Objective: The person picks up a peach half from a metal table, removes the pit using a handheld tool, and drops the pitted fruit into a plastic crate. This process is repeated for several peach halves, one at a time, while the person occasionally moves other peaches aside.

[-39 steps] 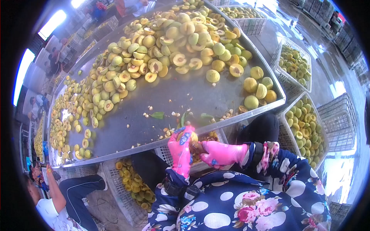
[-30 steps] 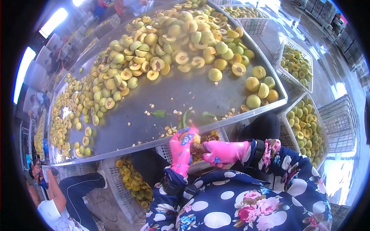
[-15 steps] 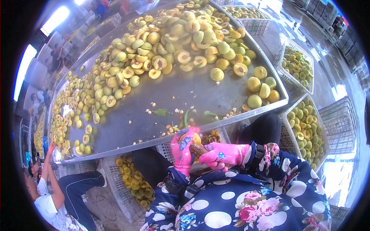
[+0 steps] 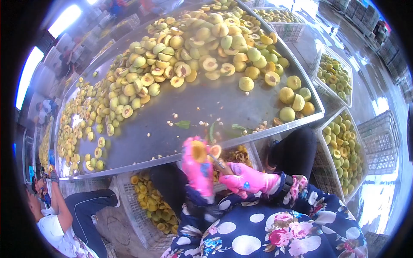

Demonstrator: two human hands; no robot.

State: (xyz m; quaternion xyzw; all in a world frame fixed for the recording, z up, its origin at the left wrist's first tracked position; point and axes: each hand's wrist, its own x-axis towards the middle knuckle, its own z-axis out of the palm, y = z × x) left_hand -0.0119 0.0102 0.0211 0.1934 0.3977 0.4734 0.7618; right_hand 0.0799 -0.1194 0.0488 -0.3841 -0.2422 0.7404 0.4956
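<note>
My left hand (image 4: 198, 172), in a pink glove and smeared by motion, is closed around a yellow fruit half (image 4: 198, 151), its hollowed cut face turned up. My right hand (image 4: 249, 178), also in a pink glove, grips a small hand tool (image 4: 221, 165) with a brownish handle; its exact kind is hard to make out. Near the tool's tip is a second fruit half (image 4: 215, 151) with a reddish-brown centre. Both hands are just off the near edge of the metal table (image 4: 180, 139). Below them a crate of cut fruit (image 4: 238, 155) is partly hidden by the hands.
Greenish-yellow whole and halved fruit (image 4: 172, 60) are heaped across the table, with leaves (image 4: 183, 124) and pits near its front edge. Filled crates stand at the right (image 4: 342, 146) and lower left (image 4: 155, 202). A person (image 4: 60, 210) sits at the left.
My left hand has moved slightly left and turned, exposing the fruit's cut face. A fruit half now shows apart at the tool's tip. The neighbour's hand at left has drawn lower.
</note>
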